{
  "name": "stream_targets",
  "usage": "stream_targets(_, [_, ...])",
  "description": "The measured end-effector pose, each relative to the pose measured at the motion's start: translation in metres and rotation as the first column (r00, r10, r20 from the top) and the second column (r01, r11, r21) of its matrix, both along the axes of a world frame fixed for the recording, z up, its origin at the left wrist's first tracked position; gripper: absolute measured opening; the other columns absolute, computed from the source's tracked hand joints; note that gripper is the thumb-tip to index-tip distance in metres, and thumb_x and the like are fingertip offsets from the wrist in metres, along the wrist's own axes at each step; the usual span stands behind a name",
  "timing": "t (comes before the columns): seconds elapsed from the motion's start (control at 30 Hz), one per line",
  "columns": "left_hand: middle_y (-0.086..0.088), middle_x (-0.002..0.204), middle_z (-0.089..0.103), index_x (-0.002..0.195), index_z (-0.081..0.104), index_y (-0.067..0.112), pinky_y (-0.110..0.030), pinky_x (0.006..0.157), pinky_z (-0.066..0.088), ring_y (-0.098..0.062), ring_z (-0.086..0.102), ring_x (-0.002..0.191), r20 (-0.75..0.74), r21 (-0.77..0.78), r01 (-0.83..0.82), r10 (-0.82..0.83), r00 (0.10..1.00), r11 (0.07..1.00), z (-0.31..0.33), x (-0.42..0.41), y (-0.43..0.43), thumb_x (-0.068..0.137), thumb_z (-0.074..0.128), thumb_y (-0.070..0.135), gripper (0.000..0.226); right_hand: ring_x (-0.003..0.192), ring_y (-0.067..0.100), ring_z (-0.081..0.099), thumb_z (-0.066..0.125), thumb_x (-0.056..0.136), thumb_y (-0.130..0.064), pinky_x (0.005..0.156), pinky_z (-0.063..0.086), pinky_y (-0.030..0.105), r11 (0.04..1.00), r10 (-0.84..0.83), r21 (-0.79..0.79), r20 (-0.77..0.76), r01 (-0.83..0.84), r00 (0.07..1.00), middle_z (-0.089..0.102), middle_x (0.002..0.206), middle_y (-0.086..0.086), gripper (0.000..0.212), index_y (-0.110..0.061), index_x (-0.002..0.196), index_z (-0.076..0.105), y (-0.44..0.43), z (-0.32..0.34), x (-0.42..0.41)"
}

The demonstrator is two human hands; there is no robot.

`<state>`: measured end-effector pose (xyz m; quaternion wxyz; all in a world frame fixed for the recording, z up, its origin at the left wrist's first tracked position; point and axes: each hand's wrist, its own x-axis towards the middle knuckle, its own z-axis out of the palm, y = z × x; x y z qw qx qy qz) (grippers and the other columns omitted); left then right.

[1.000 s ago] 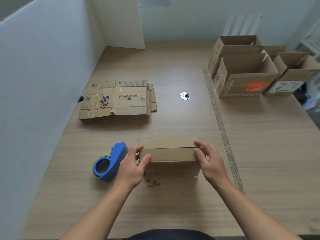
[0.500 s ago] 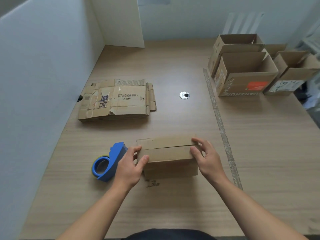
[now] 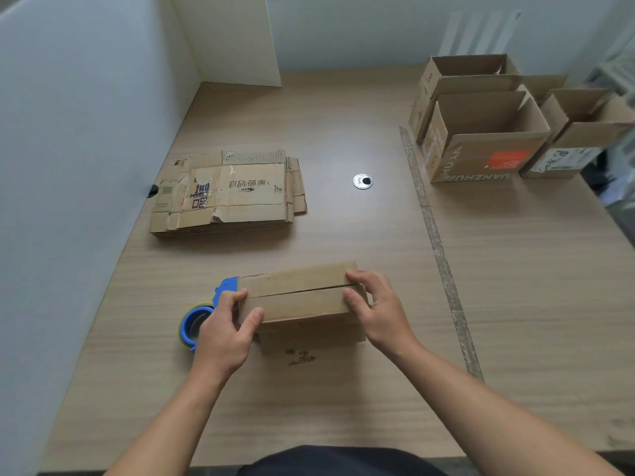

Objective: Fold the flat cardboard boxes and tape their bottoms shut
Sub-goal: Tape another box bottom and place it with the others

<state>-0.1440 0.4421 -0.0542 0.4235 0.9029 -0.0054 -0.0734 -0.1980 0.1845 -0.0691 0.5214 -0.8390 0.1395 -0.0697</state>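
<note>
Centrally, at the near side of the table (image 3: pixel 536 304), a small box (image 3: pixel 297 298) stands with its two long flaps folded shut on top, a narrow seam running left to right between them. The left hand (image 3: pixel 223 333) grasps the box's left end, thumb laid on the nearer flap and fingers curled round the end. The right hand (image 3: pixel 379 312) grasps the right end likewise, thumb on the nearer flap and fingertips on the farther one. Just left of the box, partly hidden behind the left hand, a blue tape dispenser (image 3: pixel 196 322) lies on the table; whether it touches the box cannot be told. Farther off and to the left, a stack of flat boxes (image 3: pixel 228 195) rests near the white wall panel (image 3: pixel 86 132), well apart from the held box. At the far right stands a cluster of open boxes (image 3: pixel 488 156), their top flaps up, the nearest one bearing a red label. A small metal disc (image 3: pixel 362 181) is set in the table between the flat stack and the open boxes, and a pale strip (image 3: pixel 438 245) runs near to far along the surface, just right of the right hand.
</note>
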Motion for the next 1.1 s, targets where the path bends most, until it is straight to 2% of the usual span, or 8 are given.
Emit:
stream_targets(0.13, [0.007,0.123,0.052,0.129,0.051,0.013,-0.027,0.094,0.039,-0.012,0.051,0.112,-0.073,0.013,-0.01,0.011,0.997,1.0,-0.005,-0.001,0.012,0.091,0.069,0.021,0.042,0.119,0.012,0.051,0.061,0.094,-0.031,0.102,0.029,0.004,0.998,0.037,-0.052,0.02,-0.036,0.999,0.05,0.133,0.005,0.033,-0.019,0.124,0.067,0.023,-0.006,-0.007])
stream_targets(0.27, [0.005,0.125,0.052,0.13,0.049,0.011,-0.03,0.094,0.04,-0.014,0.052,0.112,-0.106,-0.005,-0.047,0.047,0.993,0.999,-0.012,-0.002,0.024,0.091,0.069,0.015,0.044,0.125,0.021,0.051,0.051,0.095,-0.045,0.105,0.045,0.034,0.994,0.015,-0.112,0.087,-0.005,0.996,0.045,0.138,-0.003,0.034,-0.036,0.127,0.059,0.05,-0.012,-0.023])
stream_targets(0.33, [0.001,0.128,0.052,0.128,0.048,0.014,-0.032,0.095,0.041,-0.017,0.055,0.112,-0.143,-0.041,-0.072,0.065,0.988,0.997,-0.015,-0.001,0.032,0.092,0.067,0.012,0.041,0.124,0.023,0.05,0.047,0.096,-0.048,0.1,0.048,0.041,0.983,0.008,-0.185,0.113,0.013,0.994,0.045,0.14,-0.001,0.035,-0.038,0.128,0.056,0.061,-0.009,-0.025])
stream_targets(0.5, [-0.004,0.135,0.053,0.121,0.046,0.03,-0.05,0.104,0.046,-0.027,0.056,0.122,-0.196,-0.046,-0.088,0.077,0.977,0.995,-0.012,0.006,0.045,0.094,0.065,0.017,0.036,0.117,0.028,0.051,0.043,0.099,-0.046,0.087,0.047,0.045,0.935,-0.001,-0.35,0.146,0.053,0.989,0.05,0.139,0.004,0.032,-0.039,0.128,0.054,0.078,-0.003,-0.012])
stream_targets(0.63, [0.004,0.132,0.051,0.125,0.048,0.023,-0.041,0.096,0.046,-0.021,0.057,0.116,-0.179,0.014,-0.032,0.034,0.983,0.999,-0.007,0.013,0.033,0.094,0.066,0.02,0.036,0.12,0.027,0.049,0.038,0.098,-0.047,0.094,0.048,0.047,0.965,-0.089,-0.24,0.09,0.108,0.992,0.048,0.141,0.003,0.035,-0.038,0.128,0.055,0.073,-0.016,-0.011])
stream_targets(0.73, [0.004,0.126,0.05,0.129,0.049,0.012,-0.03,0.09,0.038,-0.016,0.053,0.111,-0.135,0.085,0.004,0.007,0.991,0.996,-0.003,0.017,0.021,0.093,0.067,0.018,0.041,0.123,0.022,0.046,0.038,0.098,-0.048,0.104,0.042,0.041,0.982,-0.126,-0.133,0.087,0.137,0.988,0.046,0.143,0.0,0.037,-0.039,0.127,0.057,0.068,-0.03,-0.014])
stream_targets(0.9, [0.0,0.127,0.054,0.131,0.051,0.009,-0.029,0.088,0.035,-0.022,0.056,0.112,-0.09,0.14,-0.012,0.024,0.996,0.99,0.008,0.019,0.015,0.093,0.068,0.019,0.043,0.125,0.015,0.045,0.041,0.094,-0.049,0.108,0.03,0.024,0.984,-0.176,0.054,0.076,0.172,0.981,0.05,0.138,0.003,0.044,-0.032,0.126,0.066,0.064,-0.025,-0.003])
stream_targets(1.1, [-0.004,0.127,0.06,0.13,0.054,0.013,-0.033,0.088,0.041,-0.024,0.058,0.11,-0.048,0.196,-0.026,0.036,0.998,0.98,0.018,0.023,0.017,0.089,0.073,0.025,0.047,0.125,0.011,0.049,0.057,0.098,-0.024,0.109,0.031,0.015,0.978,-0.109,0.178,0.001,0.107,0.994,0.052,0.13,0.001,0.029,-0.036,0.123,0.062,0.059,-0.03,-0.003])
